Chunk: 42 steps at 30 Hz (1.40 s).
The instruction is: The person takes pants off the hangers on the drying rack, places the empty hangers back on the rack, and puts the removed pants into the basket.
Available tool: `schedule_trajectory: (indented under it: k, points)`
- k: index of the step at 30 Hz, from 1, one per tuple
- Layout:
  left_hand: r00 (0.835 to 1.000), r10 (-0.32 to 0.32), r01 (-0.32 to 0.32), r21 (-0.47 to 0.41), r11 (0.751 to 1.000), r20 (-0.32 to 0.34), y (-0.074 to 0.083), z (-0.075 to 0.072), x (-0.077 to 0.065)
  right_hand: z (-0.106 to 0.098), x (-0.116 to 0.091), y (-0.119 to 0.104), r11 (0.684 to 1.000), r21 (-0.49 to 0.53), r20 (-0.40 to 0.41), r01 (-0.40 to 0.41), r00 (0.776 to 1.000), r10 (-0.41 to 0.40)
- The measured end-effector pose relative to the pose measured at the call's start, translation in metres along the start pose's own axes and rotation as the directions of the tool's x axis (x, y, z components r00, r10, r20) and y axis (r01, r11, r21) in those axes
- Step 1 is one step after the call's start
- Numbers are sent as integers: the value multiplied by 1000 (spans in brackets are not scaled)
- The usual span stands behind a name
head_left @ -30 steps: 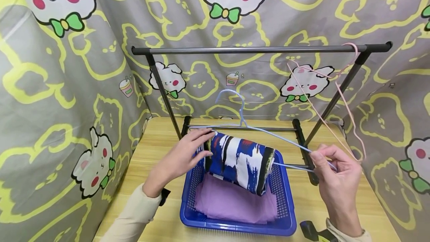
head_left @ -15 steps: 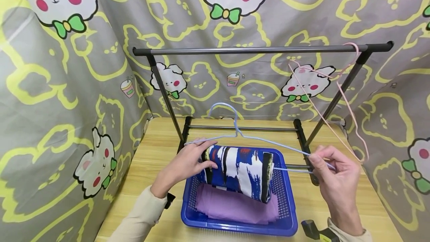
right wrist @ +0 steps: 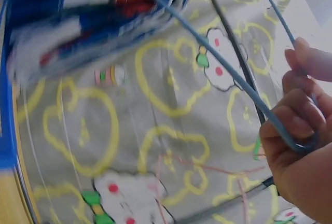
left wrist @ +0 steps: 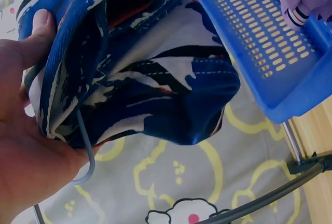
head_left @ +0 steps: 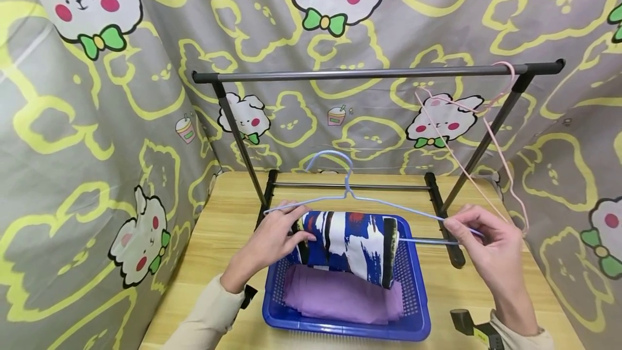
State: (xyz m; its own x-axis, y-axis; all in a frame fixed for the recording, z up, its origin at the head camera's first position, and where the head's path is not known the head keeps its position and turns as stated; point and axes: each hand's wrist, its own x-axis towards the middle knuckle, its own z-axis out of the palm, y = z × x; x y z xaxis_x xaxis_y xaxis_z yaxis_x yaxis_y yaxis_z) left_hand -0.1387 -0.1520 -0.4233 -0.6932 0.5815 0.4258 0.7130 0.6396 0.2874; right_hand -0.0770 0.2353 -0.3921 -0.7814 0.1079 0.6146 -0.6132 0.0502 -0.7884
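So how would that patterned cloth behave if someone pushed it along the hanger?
Probably floppy: the patterned cloth hangs in loose folds. It might slide sideways, since the blue hanger looks thin and smooth.

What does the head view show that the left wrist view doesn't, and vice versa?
Only the head view: the right hand pinching the blue hanger, and the pink hanger hooked on the rack. Only the left wrist view: the gaping folds of the patterned cloth. Both: the left hand holding that cloth, the purple cloth, the basket, and parts of the blue hanger and rack.
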Motion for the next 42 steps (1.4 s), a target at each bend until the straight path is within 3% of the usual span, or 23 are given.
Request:
schedule_trajectory:
  k: [2,5,8,16,23,29,42]
  points:
    - [1000,-14,14,-10,1000,-11,1,1,-1,-3,0,0,988,-157,26,-3,1000,8]
    - [999,-34,34,-6,999,-28,1,1,-2,-3,0,-2,925,-380,57,-24,997,49]
    - [998,-36,37,7,999,-41,1,2,-3,-1,-1,-3,890,-452,62,-64,993,103]
    - [998,-34,35,9,999,-54,3,5,-4,4,-3,-8,872,-469,26,-139,985,171]
    - [995,-15,11,-46,999,-96,4,7,-1,12,-3,-11,890,-424,-33,-169,985,172]
    - [992,-37,30,-55,998,-119,6,7,-2,19,-2,-12,902,-416,-51,-116,993,104]
    - [984,-23,13,-57,998,-177,13,13,1,41,-5,-9,915,-402,33,5,999,9]
